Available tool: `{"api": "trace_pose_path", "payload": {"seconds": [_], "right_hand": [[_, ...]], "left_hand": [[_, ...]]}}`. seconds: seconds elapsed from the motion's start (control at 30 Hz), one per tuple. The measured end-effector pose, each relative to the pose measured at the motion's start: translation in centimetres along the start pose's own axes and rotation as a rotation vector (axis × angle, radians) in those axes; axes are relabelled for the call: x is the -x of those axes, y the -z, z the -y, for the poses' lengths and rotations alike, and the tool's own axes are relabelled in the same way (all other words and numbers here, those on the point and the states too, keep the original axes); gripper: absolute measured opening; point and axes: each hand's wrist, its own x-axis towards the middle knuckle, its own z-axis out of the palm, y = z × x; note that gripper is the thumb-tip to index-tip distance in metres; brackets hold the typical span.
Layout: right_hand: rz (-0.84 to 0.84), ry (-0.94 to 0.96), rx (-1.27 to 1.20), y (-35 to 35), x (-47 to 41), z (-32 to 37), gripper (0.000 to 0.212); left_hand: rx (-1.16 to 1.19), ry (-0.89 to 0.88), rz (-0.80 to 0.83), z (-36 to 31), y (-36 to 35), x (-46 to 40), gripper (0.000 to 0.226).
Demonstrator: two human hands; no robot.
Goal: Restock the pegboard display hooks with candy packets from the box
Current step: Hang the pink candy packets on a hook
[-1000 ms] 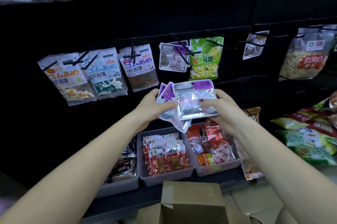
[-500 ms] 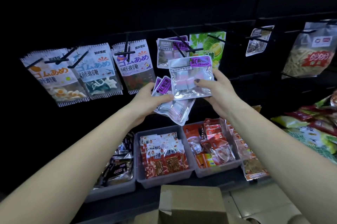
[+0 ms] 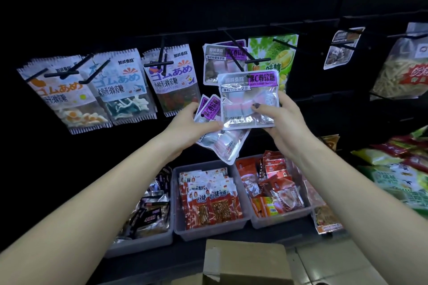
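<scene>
Below hook (image 3: 240,56), packet (image 3: 249,99) in right grip (image 3: 281,120)

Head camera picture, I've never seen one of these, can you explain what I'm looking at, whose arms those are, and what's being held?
This is one picture, taken by a wide-angle camera worn on a person's head, looking forward and down. So the two bare arms reaching in from the bottom are the wearer's own. There is no machine.

The right hand pinches a single silver candy packet with a purple label, raised just below a black display hook where a matching packet already hangs. The left hand grips a fan of spare packets of the same kind.

Around them, more sweets hang on the dark pegboard, such as a green packet to the right. Lower down, grey bins hold red snack packs, and a cardboard box sits at the bottom edge.
</scene>
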Motion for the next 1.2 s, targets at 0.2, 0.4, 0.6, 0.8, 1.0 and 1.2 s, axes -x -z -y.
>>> {"api": "trace_pose_path", "payload": {"seconds": [0.2,0.4,0.6,0.8,1.0,1.2], "right_hand": [[-0.01,-0.014,-0.015,0.2,-0.4,-0.5,0.036],[-0.045,-0.056,-0.004,-0.8,-3.5,-0.2,0.027],[-0.079,-0.094,0.029,-2.2,-8.6,-0.5,0.023],[-0.142,-0.083,0.047,-4.3,-12.9,-1.2,0.017],[-0.194,-0.125,-0.023,-5.1,-15.3,-1.7,0.022],[-0.19,-0.264,-0.033,-4.6,-14.5,-2.1,0.073]], "left_hand": [[-0.141,-0.049,0.004,-0.6,0.3,0.0,0.042],[-0.228,-0.01,-0.025,-0.9,0.8,-1.0,0.044],[-0.307,0.044,0.022,0.1,1.7,-2.7,0.047],[-0.335,0.002,0.001,0.2,2.6,-4.5,0.044],[-0.305,-0.033,-0.011,-0.1,3.8,-5.3,0.035],[-0.21,-0.045,0.001,-1.2,3.9,-4.1,0.033]]}}
